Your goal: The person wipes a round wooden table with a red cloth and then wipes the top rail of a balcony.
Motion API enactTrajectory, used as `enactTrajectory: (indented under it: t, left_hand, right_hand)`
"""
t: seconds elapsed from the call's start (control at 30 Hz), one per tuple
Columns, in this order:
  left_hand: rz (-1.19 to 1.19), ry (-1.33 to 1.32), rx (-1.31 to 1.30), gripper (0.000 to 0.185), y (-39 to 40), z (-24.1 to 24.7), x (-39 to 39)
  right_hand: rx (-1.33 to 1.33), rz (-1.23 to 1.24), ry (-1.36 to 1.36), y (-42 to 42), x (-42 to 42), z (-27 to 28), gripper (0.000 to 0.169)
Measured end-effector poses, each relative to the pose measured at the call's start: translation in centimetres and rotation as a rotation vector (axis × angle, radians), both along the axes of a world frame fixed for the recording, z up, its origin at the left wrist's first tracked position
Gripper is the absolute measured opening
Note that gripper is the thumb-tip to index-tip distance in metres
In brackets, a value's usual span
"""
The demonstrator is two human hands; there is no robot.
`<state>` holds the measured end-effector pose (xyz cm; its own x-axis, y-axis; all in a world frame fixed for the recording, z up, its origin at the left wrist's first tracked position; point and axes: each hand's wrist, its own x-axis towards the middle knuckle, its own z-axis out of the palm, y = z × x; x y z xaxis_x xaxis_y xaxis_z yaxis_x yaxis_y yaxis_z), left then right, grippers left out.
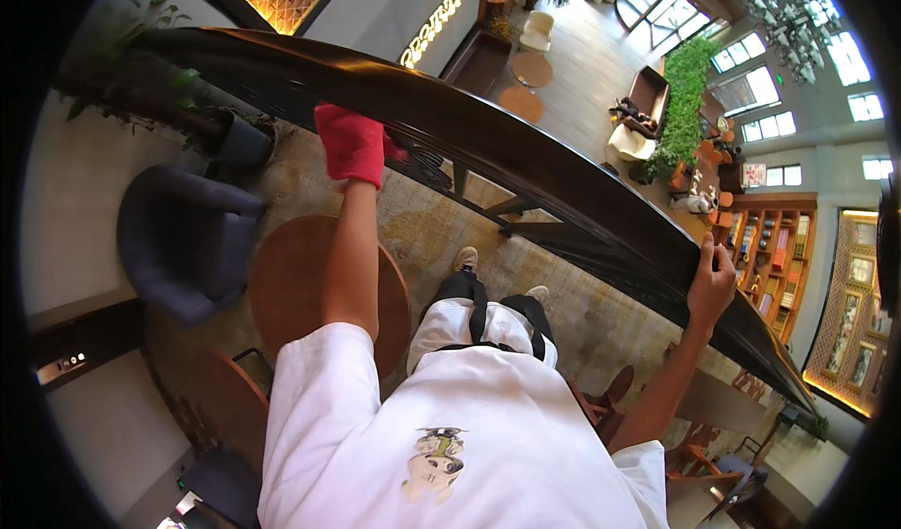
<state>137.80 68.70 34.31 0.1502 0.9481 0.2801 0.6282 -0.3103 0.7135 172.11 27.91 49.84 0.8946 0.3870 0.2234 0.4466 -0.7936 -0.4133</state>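
A dark, glossy handrail curves across the view in front of me, above an openwork metal balustrade. Red cloth, a glove or a mitt, covers my left hand, which is against the near side of the rail at left; its fingers are hidden. At the right, my bare right hand holds the rail's edge, fingers pointing up over it.
A round wooden table, a dark blue armchair and a potted plant stand at left. Beyond the rail is a lower floor with round tables, sofas, a green plant hedge and a bookcase. A chandelier hangs upper right.
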Motion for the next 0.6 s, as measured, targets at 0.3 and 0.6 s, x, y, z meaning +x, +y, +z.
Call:
enactTrajectory:
  t: [0.3,0.6]
  left_hand:
    - [0.050,-0.307,0.153,0.033,-22.2,-4.1,13.7]
    - [-0.652,-0.211,0.207,0.023,-29.8,-4.7,16.3]
  right_hand:
    - [-0.035,-0.030,-0.051,0.3,-0.8,0.3,0.047]
    - [-0.006,0.031,-0.097,-0.5,-0.8,-0.1,0.043]
